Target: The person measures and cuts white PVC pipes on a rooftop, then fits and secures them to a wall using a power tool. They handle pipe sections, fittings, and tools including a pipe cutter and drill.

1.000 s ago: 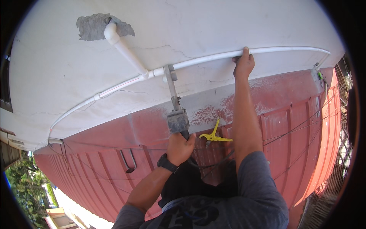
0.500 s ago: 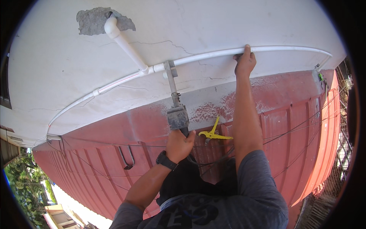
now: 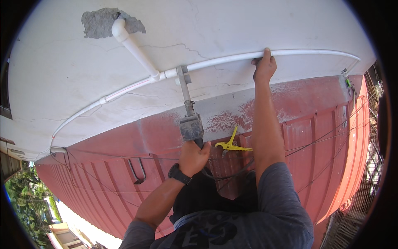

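Note:
My left hand (image 3: 194, 158), a black watch on its wrist, is closed around the handle of a grey pipe welding iron (image 3: 191, 128). The iron's long flat plate reaches up to the white plastic pipe (image 3: 224, 60), its heating dies sitting at the break beside a white tee fitting (image 3: 155, 77). Farther right, my right hand (image 3: 265, 69) grips that same pipe, thumb over the top and fingers beneath. Whether the pipe end is inside the die is hard to make out. A yellow pipe cutter (image 3: 233, 145) with spread handles lies between my arms.
From the tee, a branch pipe with an elbow (image 3: 119, 30) rises to a broken hole (image 3: 98, 23) in the cracked white wall. Red ribbed metal roofing (image 3: 319, 137) spreads below, crossed by thin dark cables. A U-shaped metal piece (image 3: 138, 171) lies on it, left of my left arm.

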Demonstrator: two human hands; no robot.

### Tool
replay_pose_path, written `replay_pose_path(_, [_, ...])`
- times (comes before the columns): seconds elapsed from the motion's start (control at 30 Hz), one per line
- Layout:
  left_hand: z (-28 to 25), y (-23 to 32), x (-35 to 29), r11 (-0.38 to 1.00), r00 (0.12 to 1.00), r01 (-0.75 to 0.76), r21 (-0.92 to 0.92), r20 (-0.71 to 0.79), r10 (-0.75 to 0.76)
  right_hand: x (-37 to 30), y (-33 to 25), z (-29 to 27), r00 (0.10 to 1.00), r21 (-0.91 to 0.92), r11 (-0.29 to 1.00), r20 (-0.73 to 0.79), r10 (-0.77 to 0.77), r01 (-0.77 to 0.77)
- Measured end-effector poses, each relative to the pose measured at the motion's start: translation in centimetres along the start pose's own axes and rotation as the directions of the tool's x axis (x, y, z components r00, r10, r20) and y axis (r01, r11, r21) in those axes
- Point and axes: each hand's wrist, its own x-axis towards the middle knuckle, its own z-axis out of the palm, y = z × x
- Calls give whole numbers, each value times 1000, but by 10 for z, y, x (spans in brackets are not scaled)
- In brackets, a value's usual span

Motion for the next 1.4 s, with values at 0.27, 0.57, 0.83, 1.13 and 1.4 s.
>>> replay_pose_path(0.27, [1, -4, 1, 1000, 1000, 0, -2, -3, 0, -3, -2, 2, 1000, -21, 1000, -13, -1, 1])
replay_pose_path(0.57, [-1, 0, -1, 998, 1000, 23, 58, 13, -23, -3, 1, 3, 999, -28, 1000, -34, -3, 2])
replay_pose_path(0.83, [0, -5, -1, 999, 999, -6, 36, -46, 8, -4, 2, 5, 999, -16, 1000, -50, -7, 6])
replay_pose_path(1.13, [2, -3, -1, 1000, 1000, -7, 0, -20, 7, -4, 4, 5, 999, -9, 1000, -37, -12, 12])
replay_pose_path(1.4, [-3, 3, -2, 995, 998, 42, -92, 42, -38, -6, -1, 6, 999, -38, 999, -50, -10, 8])
